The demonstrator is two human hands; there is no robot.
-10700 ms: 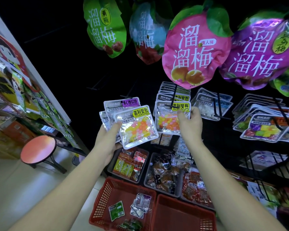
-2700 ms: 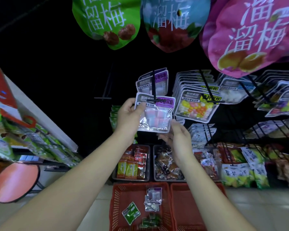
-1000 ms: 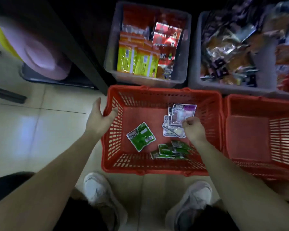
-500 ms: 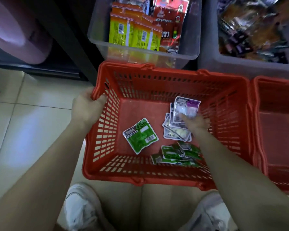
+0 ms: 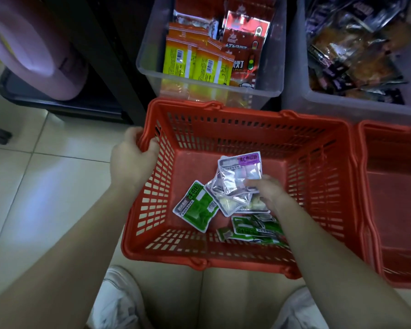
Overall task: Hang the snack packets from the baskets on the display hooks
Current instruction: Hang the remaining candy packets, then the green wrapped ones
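**Next packet picked from the red basket**

A white shoe (image 5: pixel 119 302) stands on the floor just in front of the red basket (image 5: pixel 199 256). Inside it, green packets (image 5: pixel 196 206) lie flat near the front wall. Just beyond them the right hand (image 5: pixel 268 188) pinches the lower edge of a purple-label packet (image 5: pixel 241 172), likely to lift it off the small pile. The left hand (image 5: pixel 131 160) has its fingers curled over the basket's left rim, probably to steady it. A second basket (image 5: pixel 389 276) sits right of it, and a clear bin (image 5: pixel 266 87) of other snacks stands behind. Nothing blocks the lift, and the hooks are out of view.
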